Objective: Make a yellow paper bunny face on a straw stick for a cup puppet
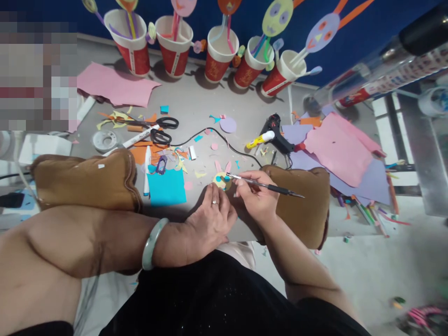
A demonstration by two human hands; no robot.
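Desk [196,100]: grey, flat-topped, strewn with coloured paper scraps.
Cushions [86,182]: two brown padded fabric blocks, on either side of the hands.
Left hand [210,226]: fingers extended (a ring on one), tips at the lower edge of a small round yellow paper face [221,181] with pink rabbit ears; whether they grip it, I cannot tell.
Right hand [261,193]: pinching a slim clear-barrelled pen [280,189] with a black grip.
Pen: one end at the face, contact unclear.
Face: between both hands, near the desk's front.
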